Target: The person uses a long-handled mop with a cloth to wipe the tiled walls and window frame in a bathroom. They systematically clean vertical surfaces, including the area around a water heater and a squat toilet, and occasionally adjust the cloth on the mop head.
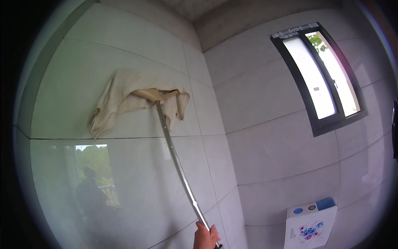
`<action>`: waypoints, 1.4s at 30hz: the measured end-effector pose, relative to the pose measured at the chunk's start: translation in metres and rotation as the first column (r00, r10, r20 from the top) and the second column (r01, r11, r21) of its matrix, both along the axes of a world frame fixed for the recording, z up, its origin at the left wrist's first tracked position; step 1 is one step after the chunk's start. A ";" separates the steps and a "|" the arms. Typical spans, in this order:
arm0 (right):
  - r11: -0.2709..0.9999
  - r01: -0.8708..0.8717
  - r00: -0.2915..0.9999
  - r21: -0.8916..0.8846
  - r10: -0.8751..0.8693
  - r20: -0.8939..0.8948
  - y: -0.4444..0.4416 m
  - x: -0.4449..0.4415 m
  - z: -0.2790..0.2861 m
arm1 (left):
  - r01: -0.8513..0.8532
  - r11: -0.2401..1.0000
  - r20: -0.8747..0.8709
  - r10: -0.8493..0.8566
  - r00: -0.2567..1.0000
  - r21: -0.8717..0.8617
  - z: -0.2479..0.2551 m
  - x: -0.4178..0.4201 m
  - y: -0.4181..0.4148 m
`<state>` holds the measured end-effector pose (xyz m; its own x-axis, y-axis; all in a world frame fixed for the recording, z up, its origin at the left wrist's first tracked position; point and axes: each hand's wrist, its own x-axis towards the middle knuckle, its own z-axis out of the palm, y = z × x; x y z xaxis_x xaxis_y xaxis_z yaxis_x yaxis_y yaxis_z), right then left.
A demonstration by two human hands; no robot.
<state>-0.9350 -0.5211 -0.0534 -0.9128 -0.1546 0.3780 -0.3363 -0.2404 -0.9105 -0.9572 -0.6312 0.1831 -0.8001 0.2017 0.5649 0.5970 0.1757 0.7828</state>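
My left hand (205, 237) grips the metal pole (178, 162) of a flat mop near the picture's bottom edge. The pole leans up and to the left, and a beige end piece (221, 246) shows just beside my hand. At the pole's top is a beige plastic mop head (152, 94), partly covered by a draped cream cloth (124, 85). The cloth lies against the glossy tiled wall (118, 168), above a dark horizontal joint. Its corners hang down on both sides of the head. My right hand is out of view.
A second tiled wall (264, 149) meets the first at a corner. It bears a dark-framed sliding window (323, 81) high up and a white flower-printed cistern (311, 227) low down. Bare, rough plaster (236, 28) runs above the tiles. A dark object (395, 129) shows at the right rim.
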 end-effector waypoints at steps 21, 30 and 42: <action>0.708 0.646 0.736 0.287 -0.476 -0.482 0.101 -0.167 0.180 | -0.694 0.610 -0.703 0.680 0.210 0.383 -0.070 -0.134 -0.085; 0.906 0.320 0.886 0.276 -0.182 -0.427 0.104 -0.179 0.232 | -0.702 0.576 -0.850 0.521 -0.079 0.419 -0.057 -0.134 -0.100; 0.940 0.340 0.895 0.023 -0.316 -0.316 0.039 -0.086 0.097 | -0.652 0.669 -0.883 0.470 0.000 0.356 -0.059 -0.126 -0.111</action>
